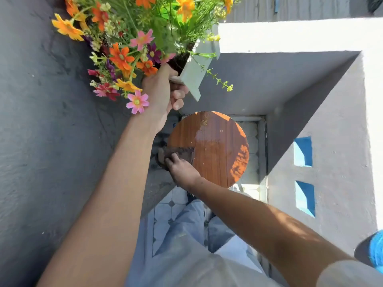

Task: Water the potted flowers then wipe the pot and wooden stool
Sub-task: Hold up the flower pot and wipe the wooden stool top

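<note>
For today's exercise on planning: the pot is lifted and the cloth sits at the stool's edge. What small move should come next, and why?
Probably sweep the right hand and its dark cloth across the wooden stool top toward the wet patch and specks, while the left hand holds the flower pot clear.

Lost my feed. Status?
Left hand holds flower pot lifted clear. Right hand presses cloth on wooden stool. Wet patch remains; nothing obstructing.

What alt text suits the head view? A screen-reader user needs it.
Seen from above, the right hand presses a dark cloth on a round wooden stool, while the left hand holds a white square pot of orange and pink flowers lifted clear of it.
</note>
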Demonstrator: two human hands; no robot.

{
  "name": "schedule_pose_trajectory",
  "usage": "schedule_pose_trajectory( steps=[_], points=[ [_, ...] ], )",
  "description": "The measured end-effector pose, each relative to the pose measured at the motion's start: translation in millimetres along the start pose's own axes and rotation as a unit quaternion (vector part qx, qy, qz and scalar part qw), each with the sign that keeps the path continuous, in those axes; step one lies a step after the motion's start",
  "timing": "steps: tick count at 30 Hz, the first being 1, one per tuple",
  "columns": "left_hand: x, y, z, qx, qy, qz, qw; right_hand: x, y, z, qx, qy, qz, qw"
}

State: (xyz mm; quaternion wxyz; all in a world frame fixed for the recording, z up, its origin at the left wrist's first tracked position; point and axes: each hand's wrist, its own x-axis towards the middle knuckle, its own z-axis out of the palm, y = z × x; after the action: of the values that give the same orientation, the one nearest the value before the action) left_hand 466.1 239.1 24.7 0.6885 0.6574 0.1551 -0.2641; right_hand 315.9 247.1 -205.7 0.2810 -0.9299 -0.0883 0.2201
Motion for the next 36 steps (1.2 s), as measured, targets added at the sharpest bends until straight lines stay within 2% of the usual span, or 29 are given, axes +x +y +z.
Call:
schedule_pose_trajectory(
  steps=[2, 5, 7, 10, 12, 15, 21, 26, 29, 31, 33, 34, 36],
  points=[
    [-1.6, 1.3, -0.1, 0.000, -0.002, -0.002, 1.000, -16.1, 2.2, 7.5, -0.017, -0.043, -0.040, 0.998],
    [-2.0, 1.9, -0.6, 0.001, -0.002, 0.000, 1.000, -32.7, 35.8, -10.7, -0.024, 0.004, -0.024, 0.999],
    [-2.2, 0.0, -0.3, 0.001, 0.003, -0.001, 1.000, -31.4, 74.6, -36.5, -0.024, 0.066, 0.045, 0.997],
    [-3.9, -4.5, -0.9, -0.005, 0.004, -0.001, 1.000, -19.2, 130.8, -82.7, 0.019, 0.146, 0.180, 0.973],
    [-5.9, -7.0, -1.8, -0.005, 0.005, 0.001, 1.000, -12.3, 149.0, -97.2, 0.041, 0.175, 0.218, 0.959],
    [-9.8, -10.4, -1.2, -0.002, 0.009, -0.002, 1.000, -10.1, 124.8, -89.9, 0.031, 0.160, 0.212, 0.964],
    [-17.0, -17.0, 0.5, 0.015, 0.003, 0.002, 1.000, -25.2, 11.0, -7.9, 0.074, 0.066, 0.078, 0.992],
    [-21.3, -21.0, -1.5, 0.019, 0.010, 0.002, 1.000, -67.8, -3.4, 27.5, 0.073, 0.009, 0.063, 0.995],
    [-22.6, -24.2, -3.2, 0.011, 0.007, 0.000, 1.000, -89.6, 38.1, 10.7, 0.074, 0.052, 0.107, 0.990],
    [-23.5, -26.1, -3.9, 0.006, 0.004, -0.002, 1.000, -97.6, 77.0, -12.2, 0.073, 0.100, 0.175, 0.977],
    [-25.6, -28.2, -3.8, 0.005, 0.004, -0.002, 1.000, -103.5, 115.2, -37.4, 0.076, 0.101, 0.242, 0.962],
    [-26.8, -29.1, -3.7, 0.004, 0.004, -0.002, 1.000, -105.7, 127.3, -48.3, 0.114, 0.117, 0.269, 0.949],
    [-29.2, -30.9, -3.8, 0.004, 0.003, 0.000, 1.000, -101.3, 137.4, -62.8, 0.144, 0.208, 0.271, 0.929]
  ],
)
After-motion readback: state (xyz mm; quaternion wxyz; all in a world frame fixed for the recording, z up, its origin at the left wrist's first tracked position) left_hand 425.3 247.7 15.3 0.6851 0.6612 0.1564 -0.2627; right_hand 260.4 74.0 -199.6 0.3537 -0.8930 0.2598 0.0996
